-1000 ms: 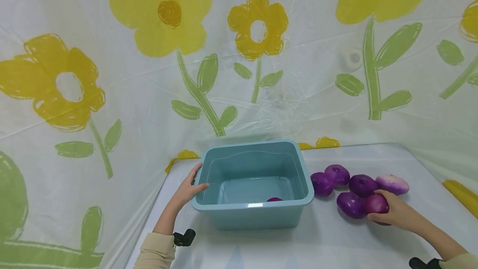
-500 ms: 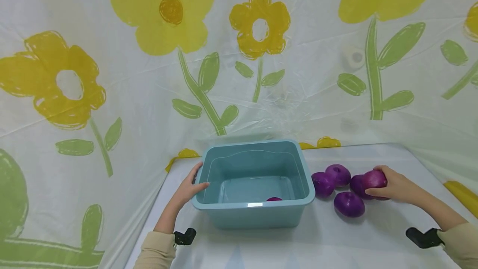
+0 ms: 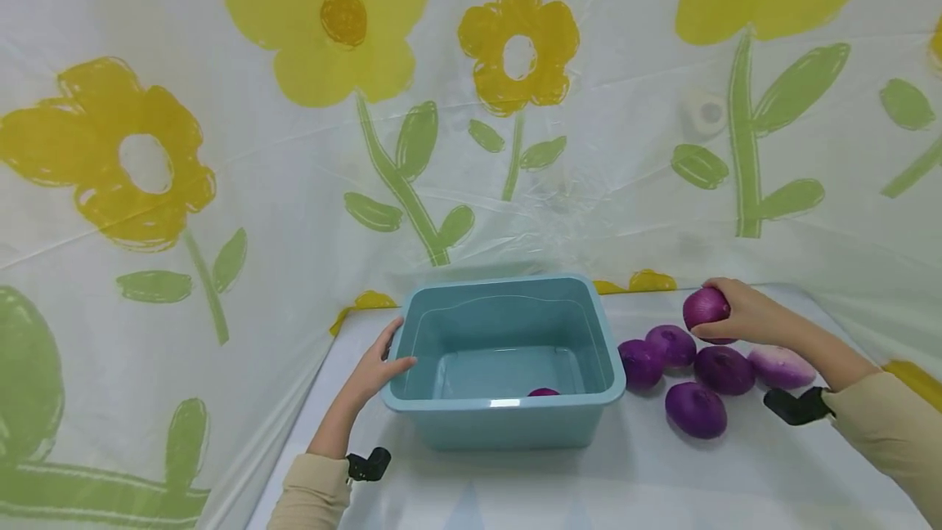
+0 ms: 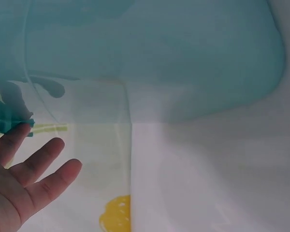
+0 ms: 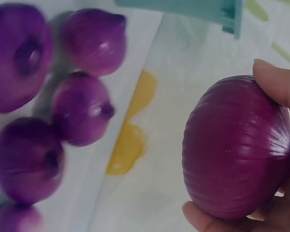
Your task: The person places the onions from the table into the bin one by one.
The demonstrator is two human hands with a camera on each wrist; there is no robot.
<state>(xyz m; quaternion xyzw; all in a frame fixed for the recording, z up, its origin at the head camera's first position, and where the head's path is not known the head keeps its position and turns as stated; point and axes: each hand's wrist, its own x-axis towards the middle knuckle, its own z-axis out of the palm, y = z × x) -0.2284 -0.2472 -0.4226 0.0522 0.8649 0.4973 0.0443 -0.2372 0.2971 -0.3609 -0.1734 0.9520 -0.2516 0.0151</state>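
Note:
My right hand (image 3: 751, 316) grips a red onion (image 3: 706, 311) between thumb and fingers, held up above the far right of the table. Seen from the right wrist, the onion (image 5: 234, 147) is glossy, its pointed end toward the palm. My left hand (image 3: 374, 368) rests at the left rim of a blue-green plastic tub (image 3: 508, 425), its thumb reaching over the edge. From the left wrist, several fingers (image 4: 50, 186) look extended, one touching the tub's edge. Inside the tub, part of a purple onion (image 3: 543, 392) shows above the front rim.
Several purple onions lie right of the tub, among them a front one (image 3: 695, 410), a middle one (image 3: 724, 370) and a paler one (image 3: 782, 366). A flower-printed sheet (image 3: 625, 211) hangs behind the white table (image 3: 515, 485).
My right hand has lifted the red onion from the group and carried it up toward the back. The front onion shifted slightly. My left hand has stayed on the tub's rim.

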